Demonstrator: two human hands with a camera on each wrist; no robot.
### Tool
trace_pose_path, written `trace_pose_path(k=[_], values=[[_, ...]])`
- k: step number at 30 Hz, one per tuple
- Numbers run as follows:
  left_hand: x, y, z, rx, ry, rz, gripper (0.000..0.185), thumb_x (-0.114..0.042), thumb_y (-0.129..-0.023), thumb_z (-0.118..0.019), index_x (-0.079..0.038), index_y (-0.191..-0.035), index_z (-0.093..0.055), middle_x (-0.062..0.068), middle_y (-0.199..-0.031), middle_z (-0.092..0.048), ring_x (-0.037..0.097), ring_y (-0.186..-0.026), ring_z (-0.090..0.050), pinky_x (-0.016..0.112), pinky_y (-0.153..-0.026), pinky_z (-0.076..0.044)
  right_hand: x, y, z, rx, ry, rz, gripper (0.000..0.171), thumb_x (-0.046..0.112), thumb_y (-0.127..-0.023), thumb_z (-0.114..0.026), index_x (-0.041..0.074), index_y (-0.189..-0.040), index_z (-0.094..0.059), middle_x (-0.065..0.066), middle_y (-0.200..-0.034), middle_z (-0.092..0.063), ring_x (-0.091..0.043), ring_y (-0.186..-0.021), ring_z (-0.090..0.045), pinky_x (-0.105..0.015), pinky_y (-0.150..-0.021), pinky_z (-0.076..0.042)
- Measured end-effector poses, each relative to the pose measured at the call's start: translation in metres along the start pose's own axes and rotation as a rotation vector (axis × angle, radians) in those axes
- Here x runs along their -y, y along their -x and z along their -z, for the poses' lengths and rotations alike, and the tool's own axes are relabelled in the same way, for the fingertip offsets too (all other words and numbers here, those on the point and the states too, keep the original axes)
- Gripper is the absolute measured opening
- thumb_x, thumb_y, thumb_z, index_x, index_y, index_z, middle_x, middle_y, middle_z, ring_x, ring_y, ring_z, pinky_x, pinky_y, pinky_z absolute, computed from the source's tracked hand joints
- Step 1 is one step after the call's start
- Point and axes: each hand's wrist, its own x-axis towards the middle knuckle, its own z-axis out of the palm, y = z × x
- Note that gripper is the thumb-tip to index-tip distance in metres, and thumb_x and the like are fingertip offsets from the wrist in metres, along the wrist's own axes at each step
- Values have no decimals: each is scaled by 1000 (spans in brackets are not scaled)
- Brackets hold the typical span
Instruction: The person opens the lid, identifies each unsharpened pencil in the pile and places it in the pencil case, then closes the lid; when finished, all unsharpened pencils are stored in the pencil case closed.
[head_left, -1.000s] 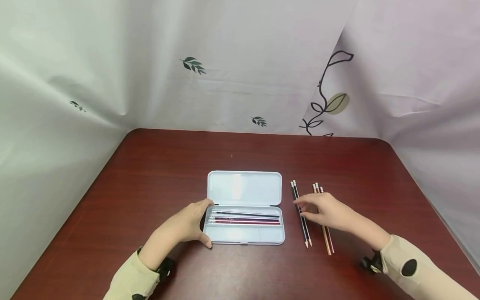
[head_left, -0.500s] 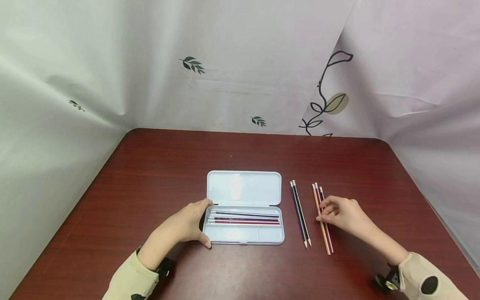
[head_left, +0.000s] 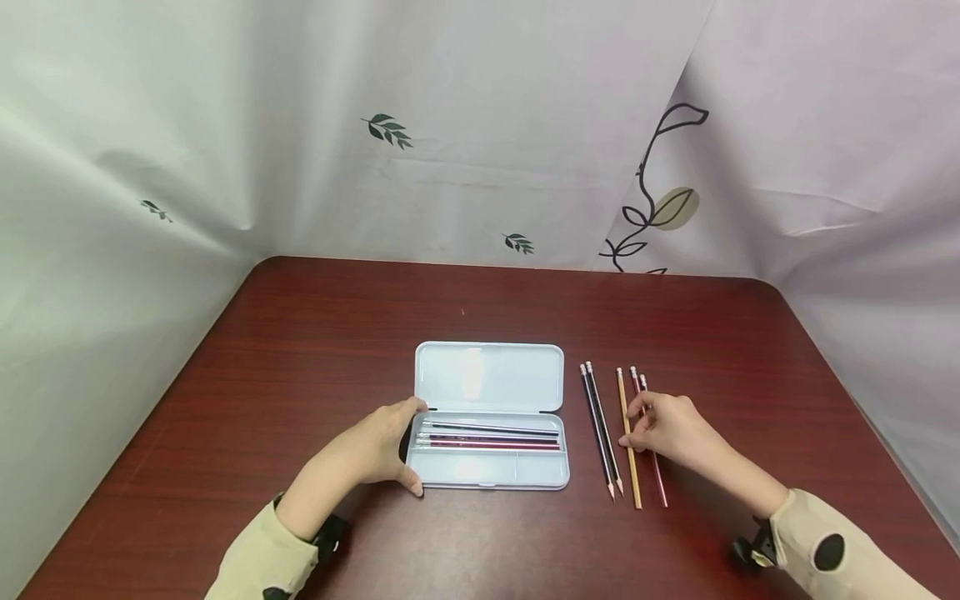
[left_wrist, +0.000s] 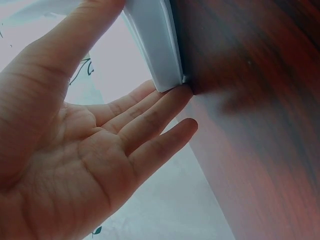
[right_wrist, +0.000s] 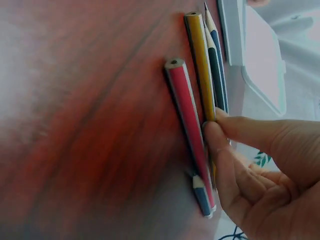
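Observation:
An open white pencil case (head_left: 465, 475) lies on the table, holding several dark, purple and red pencils (head_left: 495, 446). My left hand (head_left: 367, 446) holds its left end, thumb at the front corner and fingers at the back corner. The left wrist view shows the fingers against the case end (left_wrist: 155, 45). Right of the case, my right hand (head_left: 671, 429) pinches a yellow pencil (right_wrist: 200, 55) between thumb and fingertips. Beside that pencil lie a red pencil (right_wrist: 185, 100) and a blue one with a sharpened tip (right_wrist: 201, 197), both partly hidden by the hand in the head view.
Two dark sharpened pencils (head_left: 602, 429) lie side by side between the case and the yellow pencil. Dark red wood makes up the tabletop (head_left: 337, 317). A pale curtain with leaf prints (head_left: 465, 167) hangs behind the table and along its sides.
My right hand has moved from the dark pencils to the right group and pinched the yellow pencil. That pencil has shifted left, away from the others. The left hand and case stay put.

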Motion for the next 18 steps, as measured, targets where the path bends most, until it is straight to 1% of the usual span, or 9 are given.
trace_pose_path(k=[4,6,10,13,15,18], values=[[0,0,0,-5,1,-1,89,-26,-42,-94,-1,-115,-48,12,-105,-61,24,-97,-59,42,-86,-46,5,-6,2,23,55,-28,38,22,-65,-83,3,-86,-58,11,-54,-59,-4,-52,-52,-25,-56,-40],[0,0,0,-8,5,-1,89,-26,-42,-94,-1,-115,-49,12,-104,-61,25,-96,-59,42,-86,-46,7,-9,3,61,53,-61,37,23,-64,-84,3,-82,-59,10,-53,-60,-5,-51,-54,-26,-55,-42],[0,0,0,-8,7,4,89,-26,-42,-94,-1,-115,-49,12,-104,-61,25,-97,-59,42,-86,-46,10,-16,8,174,-16,-135,24,19,-68,-81,5,-70,-62,5,-51,-62,-9,-48,-59,-27,-49,-45],[-1,0,0,-6,5,3,89,-26,-43,-94,-1,-115,-48,12,-105,-61,24,-97,-59,42,-86,-46,10,-20,10,247,-62,-185,17,15,-72,-76,6,-66,-63,1,-51,-63,-12,-48,-61,-27,-47,-48],[-1,1,0,-5,3,1,89,-26,-43,-94,-1,-115,-48,12,-106,-61,24,-97,-58,41,-87,-46,9,-21,11,269,-83,-197,12,12,-74,-71,5,-67,-64,0,-53,-63,-13,-50,-62,-28,-49,-50],[-1,1,0,-3,2,-3,90,-26,-43,-94,0,-116,-48,13,-107,-61,24,-98,-58,41,-88,-46,10,-23,14,273,-104,-192,9,10,-75,-66,4,-69,-64,-2,-54,-64,-14,-51,-63,-28,-50,-52]])
